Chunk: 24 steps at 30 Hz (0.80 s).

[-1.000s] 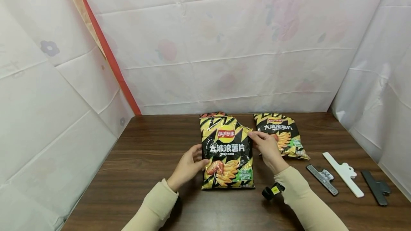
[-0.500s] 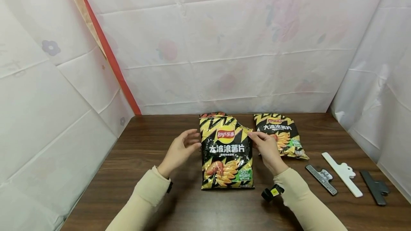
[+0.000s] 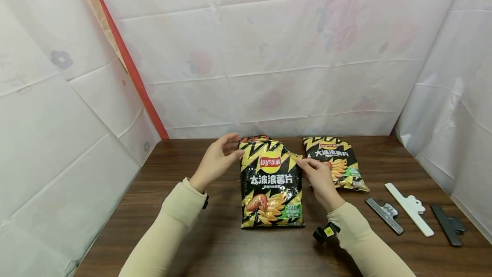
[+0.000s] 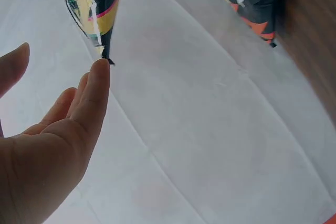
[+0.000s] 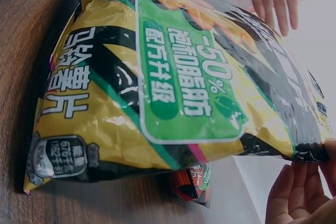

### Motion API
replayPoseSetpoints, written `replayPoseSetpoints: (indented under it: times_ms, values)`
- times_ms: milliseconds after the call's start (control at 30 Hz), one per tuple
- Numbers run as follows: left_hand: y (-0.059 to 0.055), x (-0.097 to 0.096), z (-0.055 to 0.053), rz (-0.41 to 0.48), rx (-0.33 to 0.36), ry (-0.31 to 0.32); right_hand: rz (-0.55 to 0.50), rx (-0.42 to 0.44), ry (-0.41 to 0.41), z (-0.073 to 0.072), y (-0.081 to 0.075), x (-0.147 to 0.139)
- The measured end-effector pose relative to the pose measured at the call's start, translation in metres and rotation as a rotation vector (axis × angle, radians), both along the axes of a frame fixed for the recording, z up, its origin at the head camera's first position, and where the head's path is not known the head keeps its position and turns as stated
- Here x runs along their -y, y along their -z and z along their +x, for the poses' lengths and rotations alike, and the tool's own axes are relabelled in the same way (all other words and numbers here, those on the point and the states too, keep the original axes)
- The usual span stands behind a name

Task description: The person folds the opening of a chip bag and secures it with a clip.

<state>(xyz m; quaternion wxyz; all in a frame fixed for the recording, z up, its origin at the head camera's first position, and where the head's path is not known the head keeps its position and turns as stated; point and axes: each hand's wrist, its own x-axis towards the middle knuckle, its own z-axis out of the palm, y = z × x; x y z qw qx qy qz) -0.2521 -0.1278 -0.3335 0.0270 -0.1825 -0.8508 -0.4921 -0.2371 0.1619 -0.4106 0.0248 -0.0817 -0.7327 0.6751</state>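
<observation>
A black and yellow Lay's potato chip bag stands upright on the table, its front towards me. Its top right part dips where the edge looks torn away. My right hand pinches the bag's upper right edge between thumb and fingers; the right wrist view shows this grip from below. At the upper left corner, my left hand is spread with thumb and fingers apart. In the left wrist view, a fingertip of the left hand overlaps the tip of the bag's corner.
Behind the bag stands a red and black chip bag, mostly hidden. A second black and yellow chip bag lies to the right. Nearer on the right lie a dark grey clip, a white clip and a black clip. White sheeting surrounds the table.
My left hand has let go of the bag's left side and moved up along it to the top left corner. The right hand keeps its pinch in the same place.
</observation>
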Motion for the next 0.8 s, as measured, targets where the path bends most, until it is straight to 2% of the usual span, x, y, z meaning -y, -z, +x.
replayPoseSetpoints:
  times_ms: [233,333,500,667,800]
  values:
    - [-0.013,-0.020,-0.007,-0.060,-0.028,0.037,-0.013,-0.004,-0.001,0.001,0.000,0.001]
    - [-0.015,-0.029,-0.013,-0.048,-0.060,0.063,-0.026,-0.013,0.001,0.001,0.000,0.001]
    - [-0.017,-0.045,-0.022,-0.076,-0.108,0.062,-0.033,-0.020,0.003,0.001,0.001,0.001]
    - [-0.018,-0.059,-0.030,-0.153,-0.142,0.079,-0.039,-0.027,0.008,0.000,0.002,0.002]
    - [-0.021,-0.066,-0.036,-0.247,-0.140,0.097,-0.048,-0.031,0.005,0.000,0.002,0.003]
